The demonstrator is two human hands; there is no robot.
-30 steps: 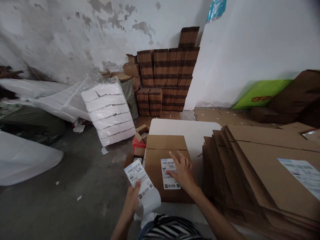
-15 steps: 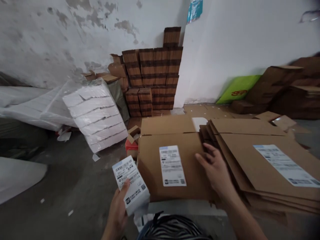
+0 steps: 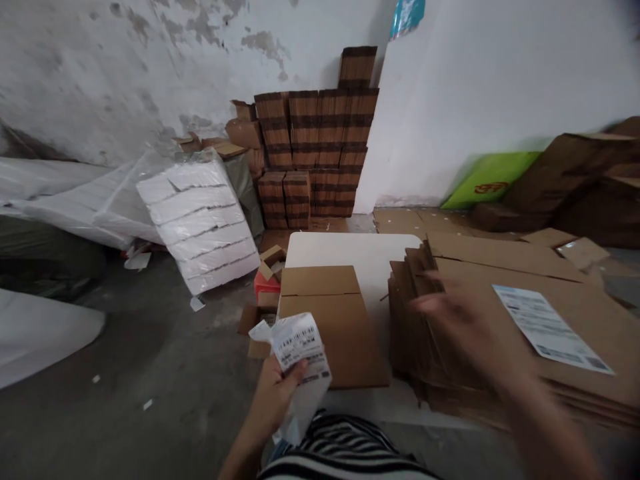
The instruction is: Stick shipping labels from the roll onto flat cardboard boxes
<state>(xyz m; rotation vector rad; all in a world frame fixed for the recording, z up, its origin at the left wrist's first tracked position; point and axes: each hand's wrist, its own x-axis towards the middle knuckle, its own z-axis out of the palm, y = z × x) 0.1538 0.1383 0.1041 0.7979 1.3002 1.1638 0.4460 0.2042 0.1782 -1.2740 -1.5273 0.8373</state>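
A stack of white printed labels is gripped in my left hand, the thumb pressed on its face. Just beyond, a flat cardboard box with no label showing lies on the white table. My right hand, blurred by motion, is raised over the left part of a pile of flattened boxes, fingers apart, with nothing seen in it. The top box of that pile bears a white label.
Bundled cardboard stands stacked against the wall. Plastic-wrapped white packs lean at the left. Small open boxes sit beside the table's left edge. A green bag and brown cartons are at the back right.
The labelled box in the middle is gone from there, exposing a smaller unlabelled one and the white table. My right hand moved right; my left hand moved right with the labels.
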